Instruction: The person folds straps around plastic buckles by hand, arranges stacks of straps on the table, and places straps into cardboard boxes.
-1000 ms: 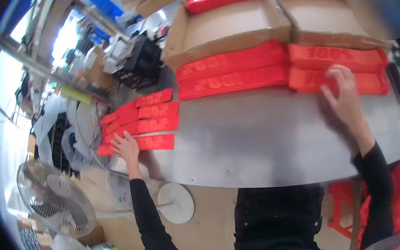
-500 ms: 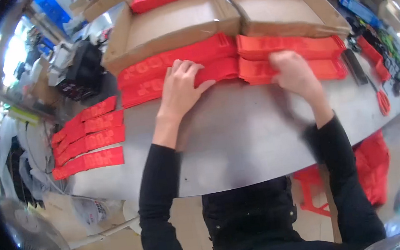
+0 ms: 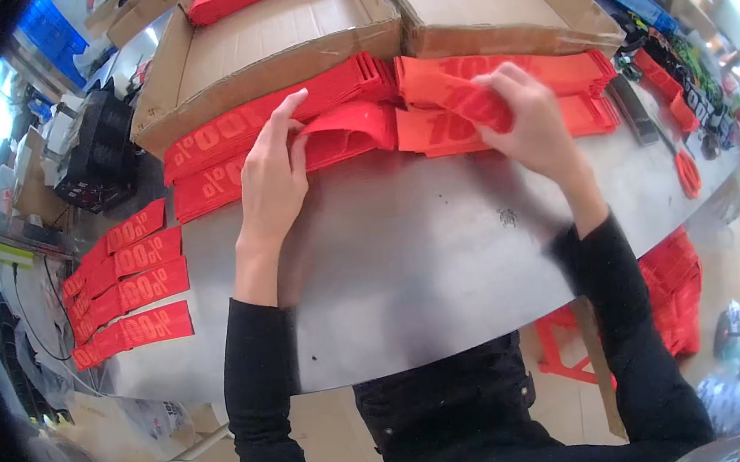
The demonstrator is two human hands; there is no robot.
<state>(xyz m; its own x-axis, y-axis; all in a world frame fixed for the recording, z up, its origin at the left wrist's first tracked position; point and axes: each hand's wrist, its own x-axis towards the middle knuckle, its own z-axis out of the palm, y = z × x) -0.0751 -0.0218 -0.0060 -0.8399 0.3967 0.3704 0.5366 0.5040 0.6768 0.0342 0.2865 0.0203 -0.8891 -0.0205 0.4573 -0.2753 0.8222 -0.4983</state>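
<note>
My left hand point(image 3: 270, 174) is at the lower left stack of red printed strips point(image 3: 210, 190), its fingers bent around a strip that bulges upward beside them. Over the orange-red strips point(image 3: 589, 115) on the right, my right hand point(image 3: 526, 117) pinches a lifted strip point(image 3: 469, 101) between thumb and fingers. That strip curves up from the pile. Behind the lower left stack lies another red stack point(image 3: 230, 124). Several shorter red strips point(image 3: 152, 281) lie in rows at the left of the table.
Two open cardboard boxes point(image 3: 297, 68) point(image 3: 503, 36) with red strips inside stand behind the stacks. A black device point(image 3: 96, 153) is at the left. Orange-handled scissors point(image 3: 688, 172) and a dark bar point(image 3: 632, 110) lie at the right of the grey table point(image 3: 393, 274).
My left hand has moved left, and a strip now bulges up beside it. My right hand has opened its grip somewhat and raised a strip. The whole view has shifted slightly.
</note>
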